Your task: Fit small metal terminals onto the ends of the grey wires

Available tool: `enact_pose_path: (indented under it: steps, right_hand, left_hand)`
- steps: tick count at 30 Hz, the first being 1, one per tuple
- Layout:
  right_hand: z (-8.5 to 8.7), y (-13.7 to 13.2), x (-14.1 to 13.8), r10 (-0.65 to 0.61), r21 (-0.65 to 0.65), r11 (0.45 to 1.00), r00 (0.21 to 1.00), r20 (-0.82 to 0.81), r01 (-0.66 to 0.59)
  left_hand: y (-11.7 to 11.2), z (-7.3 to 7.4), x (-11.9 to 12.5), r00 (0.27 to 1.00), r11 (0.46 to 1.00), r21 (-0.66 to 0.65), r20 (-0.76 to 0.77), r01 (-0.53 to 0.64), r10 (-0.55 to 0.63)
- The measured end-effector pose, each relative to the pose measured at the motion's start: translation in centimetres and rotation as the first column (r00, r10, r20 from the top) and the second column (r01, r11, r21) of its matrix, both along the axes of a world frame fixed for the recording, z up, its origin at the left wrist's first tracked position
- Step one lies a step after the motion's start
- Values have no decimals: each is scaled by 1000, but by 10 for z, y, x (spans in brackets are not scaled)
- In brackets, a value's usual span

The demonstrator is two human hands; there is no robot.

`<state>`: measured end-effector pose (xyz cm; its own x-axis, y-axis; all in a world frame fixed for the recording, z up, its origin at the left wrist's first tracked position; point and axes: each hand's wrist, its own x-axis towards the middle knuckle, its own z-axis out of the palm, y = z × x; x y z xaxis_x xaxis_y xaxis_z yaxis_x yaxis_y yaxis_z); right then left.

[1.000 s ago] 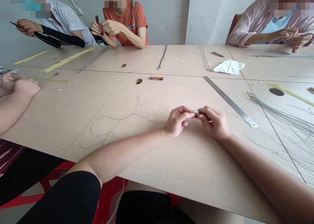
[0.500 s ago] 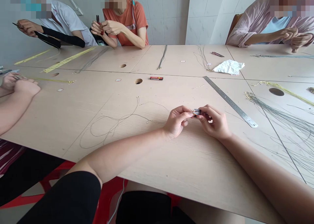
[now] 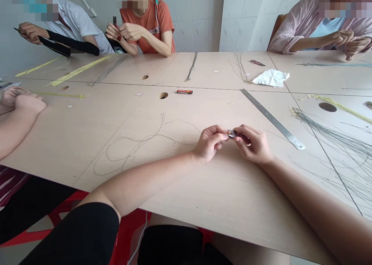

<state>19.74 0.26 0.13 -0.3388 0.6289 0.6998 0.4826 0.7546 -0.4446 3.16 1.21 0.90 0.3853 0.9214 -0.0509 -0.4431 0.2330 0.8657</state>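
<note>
My right hand (image 3: 252, 143) is closed around small pliers (image 3: 232, 133); their metal jaws show between my hands, while the dark red handles are mostly hidden in the palm. Thumb and fingers of my left hand (image 3: 210, 141) pinch together right at the jaws. A small gold-coloured glint shows there, too tiny to make out. Thin grey cord (image 3: 139, 141) lies in loose loops on the table to the left and runs up to my left hand, which seems to grip its end.
A steel ruler (image 3: 270, 117) lies right of my hands, beside a bundle of grey cords (image 3: 328, 135) with gold ends. Beyond are a battery (image 3: 185, 91), a table hole (image 3: 163, 95), crumpled tissue (image 3: 271, 78) and other pliers (image 3: 257, 62). Several co-workers sit around the table.
The pliers have turned slightly between my fingers, so less of their dark red handles shows. Both hands stay in nearly the same place.
</note>
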Motion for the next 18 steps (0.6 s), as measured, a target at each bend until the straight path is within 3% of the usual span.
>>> enact_pose_path:
  steps: [18]
  right_hand:
    - [3,-1,-1,-30,-82,996,999,-14,28]
  left_hand:
    - [0,0,0,1000,1000,-6,-10,-5,5]
